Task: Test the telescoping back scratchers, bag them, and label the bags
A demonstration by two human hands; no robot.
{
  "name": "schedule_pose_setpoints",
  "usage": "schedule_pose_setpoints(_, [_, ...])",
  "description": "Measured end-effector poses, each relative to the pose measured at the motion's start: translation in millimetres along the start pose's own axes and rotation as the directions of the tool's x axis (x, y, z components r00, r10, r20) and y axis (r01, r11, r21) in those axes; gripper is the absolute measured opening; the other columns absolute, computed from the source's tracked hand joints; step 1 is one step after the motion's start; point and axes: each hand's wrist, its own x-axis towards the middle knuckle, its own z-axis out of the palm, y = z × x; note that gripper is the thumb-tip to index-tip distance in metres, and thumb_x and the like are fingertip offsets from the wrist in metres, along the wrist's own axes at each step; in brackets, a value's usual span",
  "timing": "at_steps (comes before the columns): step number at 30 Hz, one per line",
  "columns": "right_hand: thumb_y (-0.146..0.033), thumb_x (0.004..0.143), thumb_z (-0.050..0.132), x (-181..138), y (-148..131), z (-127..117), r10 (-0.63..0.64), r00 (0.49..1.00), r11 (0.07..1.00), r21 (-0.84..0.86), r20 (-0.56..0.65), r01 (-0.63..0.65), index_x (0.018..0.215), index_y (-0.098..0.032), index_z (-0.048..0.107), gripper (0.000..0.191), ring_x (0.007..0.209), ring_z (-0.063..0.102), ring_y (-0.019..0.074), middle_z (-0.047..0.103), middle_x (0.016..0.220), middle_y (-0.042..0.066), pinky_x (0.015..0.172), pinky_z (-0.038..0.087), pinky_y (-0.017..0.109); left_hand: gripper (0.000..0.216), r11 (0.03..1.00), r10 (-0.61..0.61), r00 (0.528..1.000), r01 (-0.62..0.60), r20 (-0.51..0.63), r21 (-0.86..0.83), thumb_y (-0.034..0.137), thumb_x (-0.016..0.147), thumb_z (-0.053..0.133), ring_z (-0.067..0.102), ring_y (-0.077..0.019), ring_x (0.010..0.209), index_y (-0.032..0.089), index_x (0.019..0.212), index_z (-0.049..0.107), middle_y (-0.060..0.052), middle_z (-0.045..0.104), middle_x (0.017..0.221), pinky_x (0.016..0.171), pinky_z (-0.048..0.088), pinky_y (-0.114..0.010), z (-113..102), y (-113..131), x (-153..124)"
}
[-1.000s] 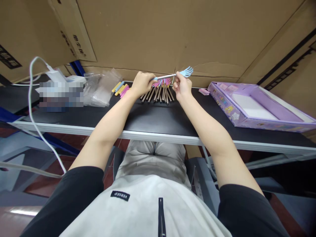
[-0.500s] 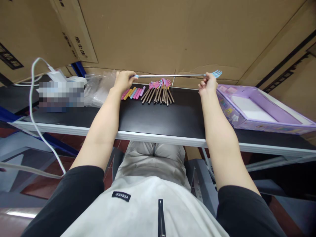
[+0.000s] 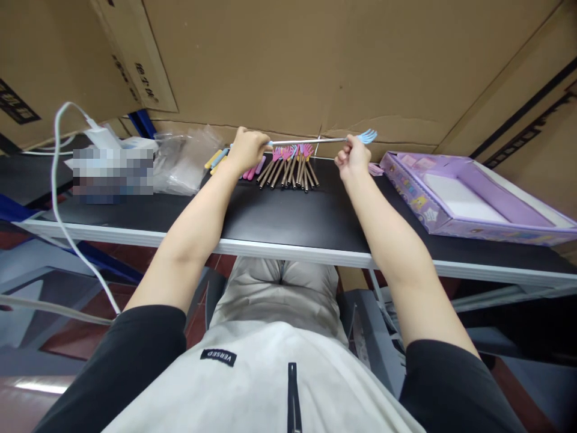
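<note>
While clear bags [image 3: 183, 159] sit far left on the tabletop [image 3: 288, 216], the left hand [image 3: 247, 150] is closed round the handle end of a blue scratcher [image 3: 311, 141], held level just above the pile [image 3: 288, 169] at the far edge. Then the right hand [image 3: 353, 161] pinches it near the claw. Purple box [image 3: 408, 183] sits further right, apart from both hands.
</note>
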Motion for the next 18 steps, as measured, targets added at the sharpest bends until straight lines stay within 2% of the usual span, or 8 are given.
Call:
schedule_pose_setpoints(5, [-0.027,0.081,0.084,-9,8,7,-0.038,0.998,0.999,-0.03,0.056,0.04,0.072,-0.025,0.036,0.048,0.041,0.034,0.0071,0.029,0.053,-0.012,0.039,0.027,0.019,0.018,0.997,0.027,0.999,-0.029,0.02,0.066,0.026,0.102,0.054,0.066,-0.0264,0.108,0.022,0.092,0.068,-0.008,0.078,0.101,0.109,0.039,-0.055,0,25,0])
schedule_pose_setpoints(9, [-0.03,0.087,0.082,-30,16,14,0.013,0.993,1.0,0.003,0.117,-0.013,0.072,-0.023,0.035,0.05,0.04,0.031,0.0031,0.031,0.054,-0.013,0.04,0.023,0.015,0.017,0.993,0.075,0.997,-0.078,0.034,0.094,0.026,0.101,0.055,0.069,-0.0304,0.108,0.024,0.091,0.069,-0.01,0.079,0.104,0.109,0.041,-0.056,-1,53,-6])
schedule_pose_setpoints(12, [-0.031,0.088,0.083,-49,27,22,0.022,0.979,1.0,-0.007,0.203,-0.021,0.073,-0.024,0.034,0.052,0.039,0.033,0.0025,0.032,0.054,-0.013,0.04,0.024,0.015,0.022,0.988,0.08,0.991,-0.093,0.106,0.125,0.028,0.103,0.052,0.069,-0.0305,0.107,0.023,0.09,0.069,-0.011,0.078,0.103,0.112,0.041,-0.055,0,74,-11])
schedule_pose_setpoints(15, [-0.032,0.088,0.085,-57,32,24,0.033,0.969,0.999,-0.029,0.245,-0.027,0.074,-0.024,0.034,0.053,0.038,0.034,0.0028,0.032,0.054,-0.013,0.04,0.025,0.015,0.022,0.991,0.071,0.99,-0.083,0.119,0.103,0.029,0.104,0.051,0.068,-0.0302,0.107,0.024,0.09,0.068,-0.01,0.077,0.102,0.112,0.041,-0.055,4,78,-12])
schedule_pose_setpoints(18, [-0.035,0.088,0.086,-56,31,24,0.045,0.967,0.998,-0.043,0.251,-0.036,0.075,-0.024,0.037,0.052,0.039,0.033,0.0031,0.034,0.054,-0.013,0.039,0.024,0.015,0.018,0.995,0.099,0.994,-0.1,0.04,0.021,0.03,0.101,0.054,0.068,-0.032,0.106,0.026,0.089,0.067,-0.008,0.076,0.095,0.111,0.041,-0.057,12,68,-9])
